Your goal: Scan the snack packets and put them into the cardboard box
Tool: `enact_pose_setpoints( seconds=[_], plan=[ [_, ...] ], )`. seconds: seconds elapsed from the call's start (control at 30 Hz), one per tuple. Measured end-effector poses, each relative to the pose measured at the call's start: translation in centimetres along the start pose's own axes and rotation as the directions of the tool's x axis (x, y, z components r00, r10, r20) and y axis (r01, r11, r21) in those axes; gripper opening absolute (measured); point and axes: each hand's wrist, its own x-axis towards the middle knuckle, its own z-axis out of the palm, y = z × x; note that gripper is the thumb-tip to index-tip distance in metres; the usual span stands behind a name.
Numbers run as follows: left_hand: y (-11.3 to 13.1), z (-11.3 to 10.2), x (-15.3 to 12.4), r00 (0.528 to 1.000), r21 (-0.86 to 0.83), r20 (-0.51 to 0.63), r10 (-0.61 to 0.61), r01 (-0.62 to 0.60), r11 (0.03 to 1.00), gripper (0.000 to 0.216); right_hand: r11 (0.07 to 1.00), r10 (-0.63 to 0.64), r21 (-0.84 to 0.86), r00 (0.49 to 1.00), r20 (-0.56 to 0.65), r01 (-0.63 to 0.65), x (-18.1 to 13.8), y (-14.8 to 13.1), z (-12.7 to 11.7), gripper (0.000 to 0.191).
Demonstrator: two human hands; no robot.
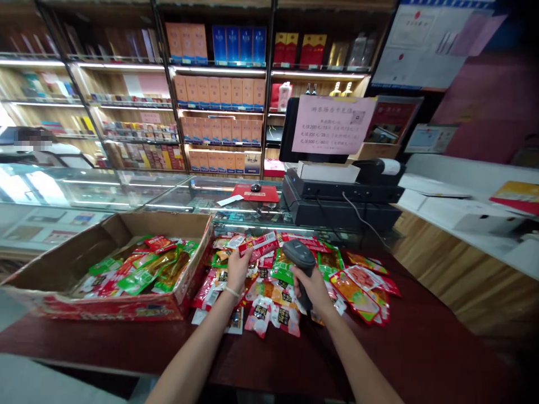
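Observation:
My left hand (238, 270) is closed on the lower end of a long red snack packet (261, 244), held up over the pile with a white label strip showing near its top edge. A dark grey barcode scanner (300, 253) is in my right hand (311, 286), fingers wrapped round its handle. The scanner's head points towards the packet, a small gap apart from it. Beneath both hands spreads a heap of snack packets (269, 292) in red, green, white and orange. A few pink-and-white packets (257, 317) lie at its near edge.
To the left, an open cardboard box (185, 300) holds more snack packets. Behind the pile are a glass counter (168, 193), a mouse on a red mat (267, 193) and a black register (341, 199). Boxed goods line the shelves. A person (50, 154) is at far left.

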Motion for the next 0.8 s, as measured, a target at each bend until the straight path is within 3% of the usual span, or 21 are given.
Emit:
enact_pose_setpoints(
  seconds=[0.1, 0.2, 0.3, 0.4, 0.47, 0.6, 0.7, 0.8],
  plan=[
    [4.1, -0.4, -0.7, 0.976, 0.227, 0.039, 0.215, -0.219, 0.949, 0.031, 0.999, -0.046, 0.026, 0.998, 0.038, 0.045, 0.0, -1.4, 0.4, 0.043],
    [9.6, -2.6, -2.1, 0.894, 0.418, 0.139, 0.427, -0.443, 0.793, 0.031, 0.997, -0.038, 0.068, 0.990, 0.136, 0.029, -0.6, -3.3, 1.2, 0.040],
    [14.3, -7.0, -3.6, 0.800, 0.611, 0.179, 0.573, -0.547, 0.573, 0.033, 0.998, -0.026, 0.060, 0.978, 0.206, 0.014, -1.7, -4.6, 2.6, 0.038],
    [16.8, -13.1, -4.1, 0.752, 0.782, 0.194, 0.631, -0.506, 0.363, 0.040, 0.999, -0.015, 0.037, 0.973, 0.231, 0.007, -2.7, -4.7, 4.5, 0.039],
    [17.3, -17.1, -3.8, 0.770, 0.855, 0.221, 0.598, -0.448, 0.260, 0.044, 1.000, -0.027, 0.015, 0.970, 0.243, 0.024, -3.1, -4.2, 5.8, 0.041],
    [16.8, -22.6, -3.2, 0.888, 0.920, 0.260, 0.380, -0.348, 0.182, 0.051, 1.000, -0.027, -0.003, 0.973, 0.231, 0.029, -3.7, -2.9, 8.2, 0.042],
    [16.2, -23.3, -4.0, 0.899, 0.918, 0.270, 0.345, -0.349, 0.191, 0.044, 0.999, -0.032, 0.004, 0.976, 0.217, 0.032, -4.5, -2.6, 9.1, 0.039],
    [15.8, -21.3, -5.9, 0.854, 0.874, 0.333, 0.400, -0.439, 0.210, 0.034, 0.998, -0.047, -0.042, 0.981, 0.187, 0.056, -5.6, -2.8, 9.0, 0.038]
  ],
)
